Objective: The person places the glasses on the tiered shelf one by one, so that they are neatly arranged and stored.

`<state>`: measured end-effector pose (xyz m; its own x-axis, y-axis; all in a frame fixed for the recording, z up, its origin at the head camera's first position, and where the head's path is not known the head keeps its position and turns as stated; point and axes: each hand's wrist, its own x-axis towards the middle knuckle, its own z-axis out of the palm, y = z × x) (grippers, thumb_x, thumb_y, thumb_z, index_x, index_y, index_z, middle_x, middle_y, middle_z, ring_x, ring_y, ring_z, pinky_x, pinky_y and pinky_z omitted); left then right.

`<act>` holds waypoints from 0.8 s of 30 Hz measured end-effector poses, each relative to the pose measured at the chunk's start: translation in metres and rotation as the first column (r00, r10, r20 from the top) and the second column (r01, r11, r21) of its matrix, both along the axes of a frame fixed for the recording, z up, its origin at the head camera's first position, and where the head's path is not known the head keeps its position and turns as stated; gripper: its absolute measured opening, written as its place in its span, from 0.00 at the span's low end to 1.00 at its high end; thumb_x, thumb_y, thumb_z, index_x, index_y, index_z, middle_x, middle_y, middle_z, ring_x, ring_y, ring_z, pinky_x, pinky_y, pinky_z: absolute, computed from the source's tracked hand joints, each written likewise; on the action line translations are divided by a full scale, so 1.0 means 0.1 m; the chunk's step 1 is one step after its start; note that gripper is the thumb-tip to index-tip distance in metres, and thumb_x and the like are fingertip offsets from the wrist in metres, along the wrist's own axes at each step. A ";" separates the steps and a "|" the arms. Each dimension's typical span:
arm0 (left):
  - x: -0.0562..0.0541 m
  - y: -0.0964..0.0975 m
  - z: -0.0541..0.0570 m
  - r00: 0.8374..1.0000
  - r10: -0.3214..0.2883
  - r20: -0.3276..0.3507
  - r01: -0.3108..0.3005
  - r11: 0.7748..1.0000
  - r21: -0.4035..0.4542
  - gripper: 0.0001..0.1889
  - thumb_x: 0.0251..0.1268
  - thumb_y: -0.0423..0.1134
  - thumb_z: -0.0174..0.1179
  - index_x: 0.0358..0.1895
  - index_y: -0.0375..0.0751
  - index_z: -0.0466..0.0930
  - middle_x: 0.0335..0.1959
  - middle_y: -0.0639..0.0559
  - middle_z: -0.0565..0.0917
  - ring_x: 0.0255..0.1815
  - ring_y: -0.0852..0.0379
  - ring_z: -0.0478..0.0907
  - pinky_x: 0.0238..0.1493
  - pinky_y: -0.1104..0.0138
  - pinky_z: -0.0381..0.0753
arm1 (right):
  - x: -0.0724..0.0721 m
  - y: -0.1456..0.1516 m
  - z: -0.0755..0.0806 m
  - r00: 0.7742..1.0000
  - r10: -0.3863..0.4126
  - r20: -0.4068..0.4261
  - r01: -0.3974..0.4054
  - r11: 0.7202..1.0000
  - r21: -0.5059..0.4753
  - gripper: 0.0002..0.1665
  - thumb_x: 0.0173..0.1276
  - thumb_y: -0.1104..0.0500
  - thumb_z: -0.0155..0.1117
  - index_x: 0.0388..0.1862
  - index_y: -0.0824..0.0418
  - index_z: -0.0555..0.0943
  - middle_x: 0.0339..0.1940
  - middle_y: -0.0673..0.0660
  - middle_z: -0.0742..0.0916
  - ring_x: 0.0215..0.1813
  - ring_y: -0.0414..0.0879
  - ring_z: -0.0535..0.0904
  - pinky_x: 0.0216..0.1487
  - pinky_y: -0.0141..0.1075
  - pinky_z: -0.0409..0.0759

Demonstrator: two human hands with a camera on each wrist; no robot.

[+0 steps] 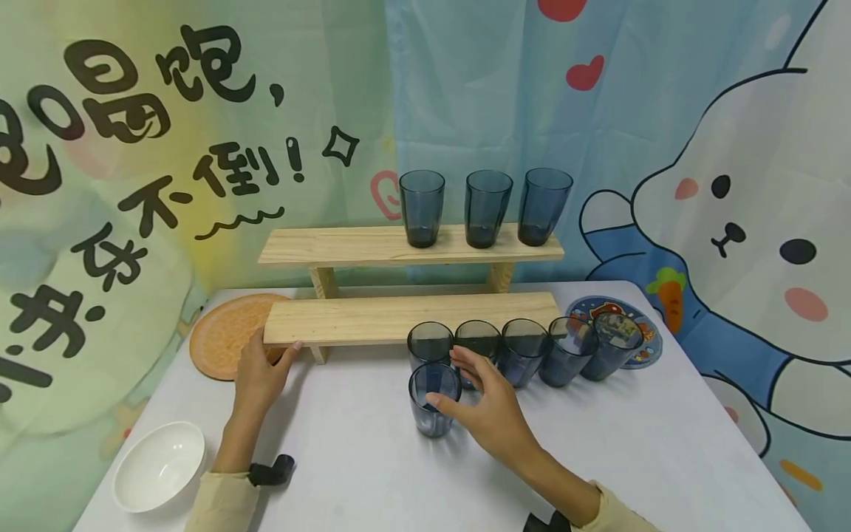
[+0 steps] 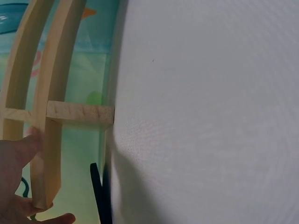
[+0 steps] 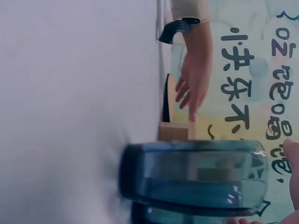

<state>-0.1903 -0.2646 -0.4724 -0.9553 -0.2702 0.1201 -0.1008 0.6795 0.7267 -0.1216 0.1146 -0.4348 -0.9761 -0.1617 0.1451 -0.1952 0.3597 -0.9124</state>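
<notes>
In the head view my left hand (image 1: 255,384) grips the left end of the lower board of a two-step wooden shelf (image 1: 372,318). The left wrist view shows the thumb (image 2: 25,147) on one side of that board and fingers on the other. My right hand (image 1: 495,410) is spread around the rim of the front blue glass (image 1: 431,414), thumb and fingers apart. Upright on the table stands this tumbler, and the right wrist view shows its side (image 3: 196,177). Behind it several similar glasses (image 1: 525,355) form a row before the shelf.
Three blue glasses (image 1: 488,210) stand on the upper board (image 1: 359,244), toward its right end. A round orange-brown board (image 1: 222,336) lies at the left, with a white bowl (image 1: 159,467) nearer me. A patterned blue plate (image 1: 648,336) lies behind the glasses at right.
</notes>
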 end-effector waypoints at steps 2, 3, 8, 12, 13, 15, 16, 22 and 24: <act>0.01 0.00 0.00 1.000 -0.002 -0.004 0.002 1.000 0.002 0.41 0.78 0.49 0.63 0.79 0.25 0.56 0.74 0.22 0.67 0.78 0.25 0.62 0.75 0.34 0.60 | 0.03 -0.03 -0.05 1.000 -0.003 0.022 0.003 1.000 0.005 0.57 0.58 0.42 0.84 0.81 0.57 0.66 0.77 0.52 0.75 0.78 0.50 0.71 0.79 0.40 0.67; 0.01 0.00 0.00 1.000 -0.004 -0.003 0.004 1.000 0.003 0.41 0.78 0.49 0.63 0.79 0.24 0.55 0.74 0.22 0.66 0.78 0.25 0.61 0.75 0.34 0.60 | 0.04 -0.04 -0.06 0.999 -0.005 0.035 0.005 1.000 0.003 0.57 0.58 0.42 0.85 0.80 0.57 0.67 0.77 0.53 0.75 0.79 0.51 0.71 0.79 0.41 0.67; 0.01 0.00 0.00 1.000 -0.003 -0.007 0.003 1.000 0.010 0.42 0.79 0.49 0.62 0.80 0.25 0.55 0.75 0.22 0.66 0.78 0.25 0.61 0.76 0.34 0.59 | 0.08 -0.11 -0.14 0.997 -0.028 0.073 0.026 0.999 0.026 0.58 0.55 0.41 0.86 0.80 0.55 0.68 0.76 0.55 0.75 0.78 0.56 0.70 0.79 0.51 0.67; 0.00 0.00 -0.01 1.000 0.005 -0.007 -0.005 1.000 0.014 0.41 0.78 0.49 0.63 0.80 0.25 0.56 0.75 0.22 0.66 0.78 0.26 0.61 0.76 0.34 0.59 | 0.07 -0.14 -0.19 0.996 -0.051 0.068 0.049 0.998 0.025 0.57 0.54 0.40 0.86 0.79 0.55 0.70 0.75 0.56 0.76 0.77 0.56 0.71 0.79 0.54 0.68; 0.00 0.01 -0.01 1.000 0.007 -0.004 -0.007 1.000 0.013 0.41 0.78 0.49 0.63 0.80 0.25 0.55 0.75 0.22 0.66 0.78 0.25 0.61 0.76 0.34 0.59 | 0.07 -0.14 -0.21 0.996 -0.056 0.065 0.055 0.998 0.023 0.57 0.54 0.40 0.86 0.78 0.55 0.70 0.74 0.56 0.76 0.76 0.56 0.72 0.78 0.54 0.69; -0.01 0.01 -0.01 1.000 0.010 0.005 -0.010 1.000 0.014 0.42 0.78 0.49 0.63 0.80 0.25 0.55 0.75 0.23 0.66 0.78 0.26 0.61 0.76 0.34 0.59 | 0.06 -0.14 -0.23 0.996 -0.063 0.061 0.062 0.998 0.020 0.56 0.54 0.40 0.86 0.77 0.55 0.71 0.73 0.56 0.77 0.76 0.56 0.73 0.78 0.53 0.69; -0.01 0.01 -0.01 1.000 0.010 0.008 -0.010 1.000 0.015 0.42 0.78 0.49 0.63 0.80 0.25 0.55 0.75 0.23 0.66 0.78 0.26 0.61 0.76 0.34 0.59 | 0.06 -0.14 -0.24 0.996 -0.064 0.058 0.063 0.998 0.019 0.55 0.54 0.40 0.87 0.77 0.55 0.72 0.73 0.55 0.77 0.75 0.55 0.74 0.78 0.53 0.70; 0.00 0.01 0.00 1.000 0.000 0.011 -0.001 1.000 0.021 0.42 0.79 0.48 0.62 0.80 0.24 0.54 0.76 0.22 0.64 0.79 0.26 0.59 0.78 0.35 0.57 | 0.06 -0.15 -0.31 0.998 -0.064 0.017 0.063 0.997 0.032 0.55 0.54 0.39 0.86 0.77 0.53 0.73 0.71 0.54 0.79 0.73 0.53 0.77 0.75 0.53 0.73; 0.01 0.01 -0.01 1.000 0.000 0.012 0.000 1.000 0.020 0.42 0.79 0.49 0.62 0.80 0.24 0.53 0.76 0.22 0.64 0.79 0.26 0.59 0.78 0.36 0.56 | 0.06 -0.15 -0.33 0.998 -0.066 0.004 0.065 0.997 0.028 0.55 0.54 0.39 0.86 0.77 0.53 0.73 0.71 0.54 0.79 0.72 0.53 0.77 0.74 0.54 0.74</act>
